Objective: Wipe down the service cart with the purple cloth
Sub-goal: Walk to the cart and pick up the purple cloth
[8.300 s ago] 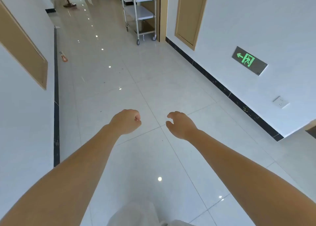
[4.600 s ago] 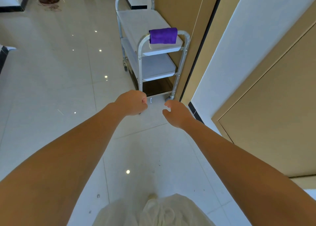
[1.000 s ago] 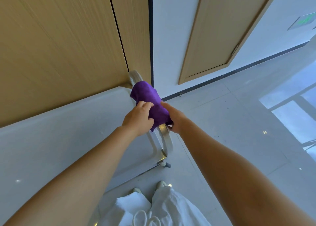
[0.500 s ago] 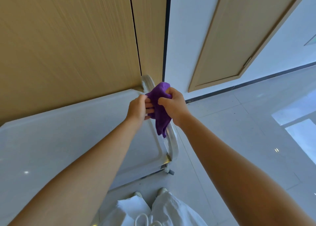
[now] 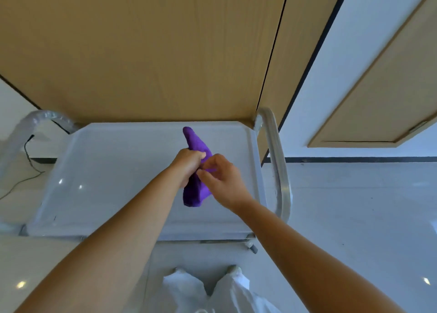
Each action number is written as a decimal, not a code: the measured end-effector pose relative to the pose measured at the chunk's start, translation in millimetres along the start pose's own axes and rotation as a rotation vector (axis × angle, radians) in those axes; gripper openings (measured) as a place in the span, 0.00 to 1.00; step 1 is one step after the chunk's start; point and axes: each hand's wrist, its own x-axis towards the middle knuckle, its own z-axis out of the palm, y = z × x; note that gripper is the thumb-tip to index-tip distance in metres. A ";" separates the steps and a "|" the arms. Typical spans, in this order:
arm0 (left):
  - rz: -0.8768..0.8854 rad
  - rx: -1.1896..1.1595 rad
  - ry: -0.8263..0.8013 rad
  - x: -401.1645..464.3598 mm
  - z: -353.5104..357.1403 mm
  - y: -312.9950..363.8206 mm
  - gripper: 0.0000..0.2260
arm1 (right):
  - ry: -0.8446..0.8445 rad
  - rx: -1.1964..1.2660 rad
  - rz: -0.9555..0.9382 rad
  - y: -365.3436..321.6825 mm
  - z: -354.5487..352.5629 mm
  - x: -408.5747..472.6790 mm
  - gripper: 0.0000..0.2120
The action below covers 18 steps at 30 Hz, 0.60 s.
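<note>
A: Where was the cloth (image 5: pixel 197 189)?

B: Bunched upright above the cart (image 5: pixel 113 168)'s top tray, not yet flat on it. The left hand (image 5: pixel 189 165) gripped its middle; the right hand (image 5: pixel 221 179) pinched a fold with curled fingers.

A: Best way on?

B: I'd say fold it into a flat pad, press it down with one palm and sweep in overlapping strokes toward the raised rim.

A: And the room?

B: Glossy white tray against wood panelling, a pale tiled floor (image 5: pixel 354 206), and a chrome handle (image 5: pixel 277 161) on the right.

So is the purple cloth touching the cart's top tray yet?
Cannot tell. In the head view the purple cloth, held by both hands, overlaps the top tray, with no clear contact or gap.
</note>
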 end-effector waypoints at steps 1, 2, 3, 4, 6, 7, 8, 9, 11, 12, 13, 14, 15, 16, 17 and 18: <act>0.023 0.020 0.018 -1.4 -8.0 -5.6 0.12 | 0.065 0.097 0.054 0.9 9.3 1.3 0.04; 0.048 0.037 0.034 -3.6 -15.9 -10.6 0.11 | 0.120 0.148 0.103 1.4 18.2 3.0 0.04; 0.068 0.061 0.049 -6.2 -24.4 -15.3 0.11 | 0.144 0.192 0.166 3.2 27.5 5.7 0.06; 0.092 0.078 0.053 -9.4 -33.1 -19.9 0.11 | 0.125 0.256 0.238 3.6 36.6 7.7 0.12; 0.134 0.113 0.032 -17.5 -51.1 -31.5 0.11 | 0.005 0.427 0.402 3.2 56.7 8.4 0.28; 0.161 0.140 0.016 -21.7 -59.9 -38.1 0.10 | -0.064 0.527 0.465 2.4 68.3 7.4 0.34; 0.196 0.167 0.004 -24.8 -67.9 -44.9 0.09 | -0.123 0.612 0.512 1.4 81.2 6.4 0.38; 0.224 0.195 -0.004 -29.7 -75.8 -51.3 0.09 | -0.172 0.690 0.536 -1.7 95.0 4.5 0.39; 0.255 0.249 -0.016 -43.8 -92.2 -63.9 0.13 | -0.233 0.792 0.536 -8.5 127.4 1.7 0.39; 0.275 0.284 -0.022 -49.4 -101.4 -72.4 0.14 | -0.243 0.826 0.535 -13.7 144.3 -0.7 0.37; 0.302 0.326 -0.032 -54.0 -111.8 -81.8 0.14 | -0.240 0.872 0.541 -18.1 161.3 -2.8 0.34; 0.327 0.366 -0.047 -58.8 -123.9 -92.4 0.15 | -0.228 0.930 0.560 -22.5 177.2 -6.3 0.32; 0.343 0.394 -0.059 -63.3 -139.8 -103.7 0.17 | -0.201 0.981 0.588 -28.2 194.0 -10.2 0.29; 0.351 0.411 -0.074 -67.8 -153.6 -112.6 0.18 | -0.175 1.007 0.610 -33.1 205.5 -12.9 0.25; 0.350 0.411 -0.086 -71.4 -167.6 -120.4 0.20 | -0.156 0.999 0.621 -38.6 215.2 -15.8 0.21; 0.361 0.400 -0.091 -74.6 -185.9 -129.4 0.21 | -0.138 0.986 0.623 -46.3 228.0 -19.2 0.16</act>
